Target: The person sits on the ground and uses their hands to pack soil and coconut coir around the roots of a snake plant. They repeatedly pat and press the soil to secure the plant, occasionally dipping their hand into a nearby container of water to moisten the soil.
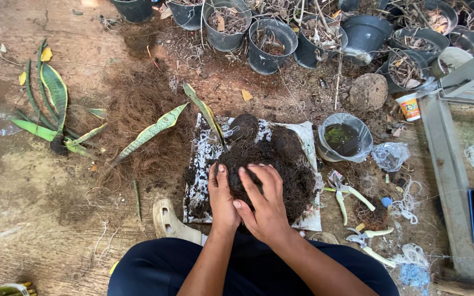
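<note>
Fibrous root ball [270, 164], leaves [204, 112] pointing away, under both hands [248, 200].

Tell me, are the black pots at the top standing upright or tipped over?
Mostly upright: the black pots show round open mouths with dry debris inside. One pot is tipped on its side, showing its wall instead of its mouth.

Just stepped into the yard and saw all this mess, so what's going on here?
A seated person presses both hands, left hand and right hand, into a dark root clump lying on a white sheet. A long striped leaf sticks out of the clump. Pruning shears lie to the right, and black pots line the far edge.
</note>
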